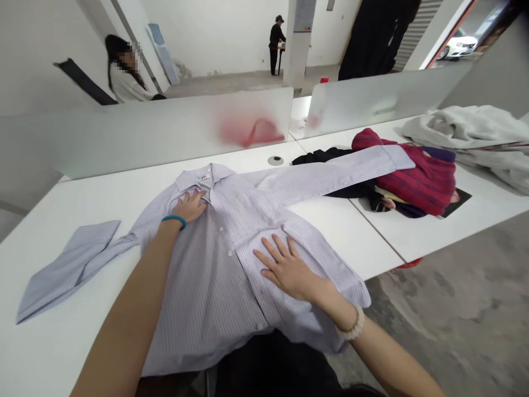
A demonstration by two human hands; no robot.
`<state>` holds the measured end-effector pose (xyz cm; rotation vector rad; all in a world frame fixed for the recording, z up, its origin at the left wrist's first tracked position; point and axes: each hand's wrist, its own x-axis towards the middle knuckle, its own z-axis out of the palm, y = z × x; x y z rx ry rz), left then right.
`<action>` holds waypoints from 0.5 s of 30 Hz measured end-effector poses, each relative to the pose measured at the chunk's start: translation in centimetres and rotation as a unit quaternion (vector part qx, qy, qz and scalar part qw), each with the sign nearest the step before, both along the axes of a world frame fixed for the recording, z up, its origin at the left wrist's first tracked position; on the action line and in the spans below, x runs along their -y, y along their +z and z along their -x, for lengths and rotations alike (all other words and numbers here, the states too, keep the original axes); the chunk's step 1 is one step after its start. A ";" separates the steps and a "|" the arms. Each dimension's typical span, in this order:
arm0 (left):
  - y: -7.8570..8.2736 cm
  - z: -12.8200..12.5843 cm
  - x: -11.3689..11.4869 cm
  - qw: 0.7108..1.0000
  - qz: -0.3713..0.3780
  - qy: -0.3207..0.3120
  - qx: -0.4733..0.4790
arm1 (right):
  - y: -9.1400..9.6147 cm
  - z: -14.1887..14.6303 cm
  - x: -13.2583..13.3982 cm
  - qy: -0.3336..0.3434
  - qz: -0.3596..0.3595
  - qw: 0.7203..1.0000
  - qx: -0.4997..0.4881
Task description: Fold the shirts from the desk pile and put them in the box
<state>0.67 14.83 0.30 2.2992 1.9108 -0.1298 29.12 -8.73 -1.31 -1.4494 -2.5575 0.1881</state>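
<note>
A pale striped shirt (223,259) lay face-up and spread across the white tabletop (49,342), its hem hanging over the near edge. The left hand (190,207) rested flat and open just below the collar (202,177), gripping nothing. The right hand (285,268) pressed, fingers spread, on the shirt's front.

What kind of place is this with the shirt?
Probably a plain workroom or open office: long white desks with frosted dividers, a bare concrete floor, and a pile of clothes beside the striped shirt.
</note>
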 end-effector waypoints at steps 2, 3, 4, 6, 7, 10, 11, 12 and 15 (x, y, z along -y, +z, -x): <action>0.0 0.5 -1.5 1.000 -0.008 0.016 0.006 | 0.0 0.5 -2.3 0.013 0.017 1.000 0.003; 0.0 0.7 -2.2 1.000 -0.016 0.023 0.009 | -0.1 0.7 -3.5 0.018 0.022 1.000 0.004; 0.0 0.9 -2.9 0.999 -0.025 0.030 0.013 | -0.1 1.0 -4.7 0.023 0.025 0.999 0.003; -0.2 1.3 -4.0 0.998 -0.047 0.043 0.020 | -0.2 1.6 -6.7 0.026 0.025 0.999 0.003; -0.3 1.4 -4.5 0.997 -0.061 0.048 0.025 | -0.2 2.0 -7.5 0.024 0.020 0.999 0.004; -0.5 1.7 -5.3 0.992 -0.103 0.056 0.042 | -0.3 2.8 -8.8 0.013 -0.007 1.000 0.005; -0.6 1.8 -5.4 0.990 -0.116 0.056 0.049 | -0.3 3.1 -8.9 0.008 -0.018 1.000 0.003; -0.6 1.9 -5.5 0.989 -0.127 0.055 0.057 | -0.4 3.3 -8.9 0.003 -0.028 1.000 -0.001; -0.5 2.2 -5.4 0.984 -0.152 0.051 0.082 | -0.6 3.6 -8.7 -0.004 -0.044 0.999 -0.009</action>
